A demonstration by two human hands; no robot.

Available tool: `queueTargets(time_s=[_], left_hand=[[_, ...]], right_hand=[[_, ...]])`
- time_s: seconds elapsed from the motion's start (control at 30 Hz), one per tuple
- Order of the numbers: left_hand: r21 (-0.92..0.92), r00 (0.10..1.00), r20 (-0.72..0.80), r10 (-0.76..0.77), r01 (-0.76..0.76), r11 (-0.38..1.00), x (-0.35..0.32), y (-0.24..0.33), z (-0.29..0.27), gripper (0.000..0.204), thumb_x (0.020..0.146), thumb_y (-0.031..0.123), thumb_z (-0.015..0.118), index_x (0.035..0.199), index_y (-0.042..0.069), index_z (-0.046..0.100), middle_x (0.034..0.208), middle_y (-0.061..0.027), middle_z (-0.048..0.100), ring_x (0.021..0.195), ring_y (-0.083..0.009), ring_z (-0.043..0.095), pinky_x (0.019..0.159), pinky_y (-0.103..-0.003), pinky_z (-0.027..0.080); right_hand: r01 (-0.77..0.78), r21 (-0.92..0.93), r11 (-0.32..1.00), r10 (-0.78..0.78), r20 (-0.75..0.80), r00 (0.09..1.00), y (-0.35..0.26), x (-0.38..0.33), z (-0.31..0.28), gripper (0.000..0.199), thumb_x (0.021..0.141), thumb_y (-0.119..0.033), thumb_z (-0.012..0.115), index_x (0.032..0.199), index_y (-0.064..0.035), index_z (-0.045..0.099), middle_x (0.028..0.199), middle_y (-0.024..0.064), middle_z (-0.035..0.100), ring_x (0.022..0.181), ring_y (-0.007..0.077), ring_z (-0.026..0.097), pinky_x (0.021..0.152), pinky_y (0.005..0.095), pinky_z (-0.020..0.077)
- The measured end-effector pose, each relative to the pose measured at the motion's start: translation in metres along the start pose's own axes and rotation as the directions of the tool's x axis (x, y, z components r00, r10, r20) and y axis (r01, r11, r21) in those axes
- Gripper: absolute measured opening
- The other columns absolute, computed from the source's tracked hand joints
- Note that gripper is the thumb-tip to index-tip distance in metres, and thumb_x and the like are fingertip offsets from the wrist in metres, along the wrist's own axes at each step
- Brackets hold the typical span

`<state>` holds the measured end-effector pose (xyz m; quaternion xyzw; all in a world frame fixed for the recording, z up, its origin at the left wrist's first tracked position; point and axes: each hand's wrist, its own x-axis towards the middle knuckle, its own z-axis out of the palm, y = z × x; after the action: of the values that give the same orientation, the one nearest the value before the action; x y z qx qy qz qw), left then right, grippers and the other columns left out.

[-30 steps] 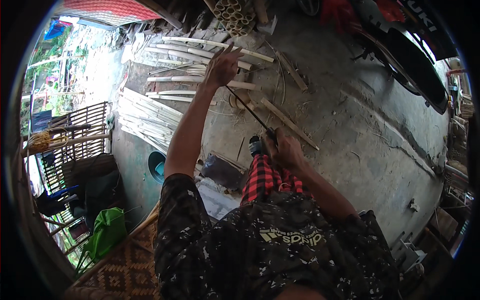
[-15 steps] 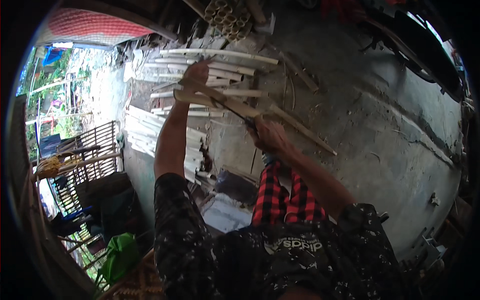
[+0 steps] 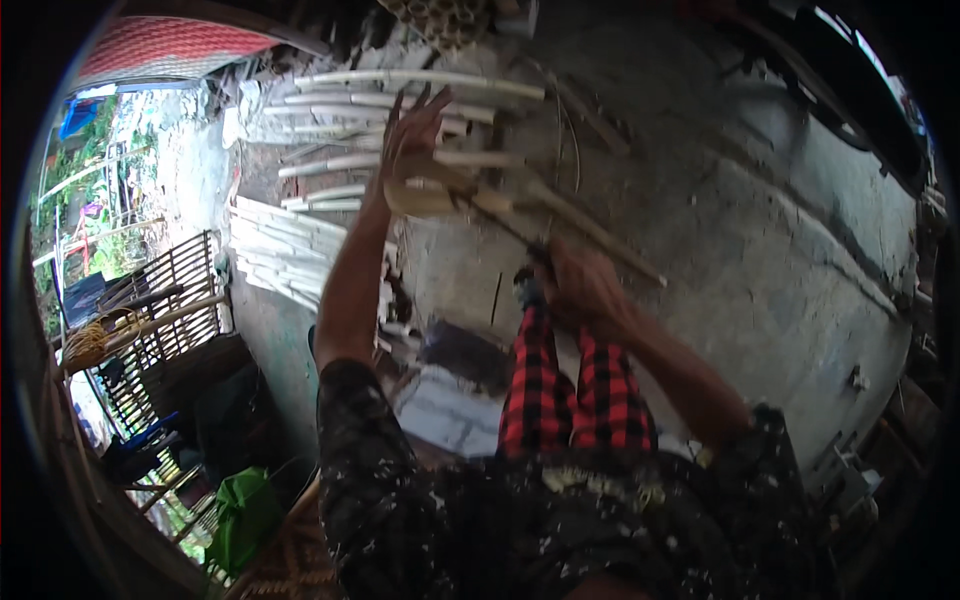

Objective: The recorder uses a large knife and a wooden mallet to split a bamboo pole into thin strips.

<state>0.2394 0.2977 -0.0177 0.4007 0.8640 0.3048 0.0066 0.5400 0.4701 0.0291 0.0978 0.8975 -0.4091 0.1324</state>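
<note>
My right hand [image 3: 583, 285] is closed on the handle of a long knife [image 3: 512, 228], its thin dark blade pointing up and left. That blade meets a bamboo pole [image 3: 600, 232], whose near-left end is split into two spread strips. Beside the split end, my left hand [image 3: 412, 130] has its fingers stretched out and apart. The bamboo overlaps the left wrist in the picture, so I cannot tell whether they touch. Behind the left hand lie several pale bamboo poles [image 3: 350, 103] in rows on the ground.
A pile of split bamboo strips [image 3: 290, 250] lies to the left. Bundled bamboo tubes [image 3: 440, 22] stand at the far side. Near my legs are a dark block [image 3: 465, 355] and a pale slab [image 3: 450, 415]. A dark motorcycle-like shape [image 3: 850, 90] is at the far right.
My left hand has risen slightly right and its fingers have spread. The right hand with the knife has moved right and down, and the split end has shifted right.
</note>
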Motion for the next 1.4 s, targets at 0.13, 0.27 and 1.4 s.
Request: queueTargets(time_s=[0.13, 0.27, 1.4], left_hand=[[0.437, 0.938, 0.316, 0.144, -0.279, 0.855, 0.034, -0.047, -0.035, 0.042, 0.1, 0.01, 0.049, 0.139, -0.002, 0.055, 0.141, -0.0205, 0.059, 0.138, -0.0342, 0.051, 0.118, -0.048, 0.031], [0.45, 0.853, 0.411, 0.321, -0.496, 0.743, 0.004, -0.019, 0.074, 0.05, 0.111, 0.026, 0.039, 0.157, 0.008, 0.036, 0.156, -0.0109, 0.048, 0.15, -0.025, 0.035, 0.125, -0.049, 0.018], [-0.789, 0.29, -0.111, -0.951, 0.555, 0.261, -0.278, 0.081, 0.122, 0.053, 0.11, 0.051, 0.04, 0.116, 0.004, 0.064, 0.077, 0.0021, 0.054, 0.064, -0.0066, 0.05, 0.053, -0.022, 0.038]], right_hand=[[0.01, 0.055, 0.998, -0.01, -0.005, 1.0, 0.0, -0.013, 0.011, 0.035, 0.099, -0.03, 0.058, 0.106, 0.0042, 0.053, 0.081, 0.0302, 0.068, 0.079, 0.0499, 0.066, 0.07, 0.0578, 0.0494], [-0.115, 0.068, 0.991, 0.117, -0.029, 0.993, 0.021, -0.029, 0.01, 0.036, 0.099, -0.03, 0.058, 0.106, 0.0046, 0.053, 0.082, 0.0304, 0.068, 0.08, 0.0501, 0.066, 0.071, 0.0583, 0.0498], [-0.297, 0.394, 0.87, 0.394, -0.194, 0.898, 0.271, 0.055, 0.267, 0.026, 0.092, -0.022, 0.064, 0.099, 0.0023, 0.067, 0.097, 0.0229, 0.067, 0.091, 0.0364, 0.067, 0.082, 0.0455, 0.052]])
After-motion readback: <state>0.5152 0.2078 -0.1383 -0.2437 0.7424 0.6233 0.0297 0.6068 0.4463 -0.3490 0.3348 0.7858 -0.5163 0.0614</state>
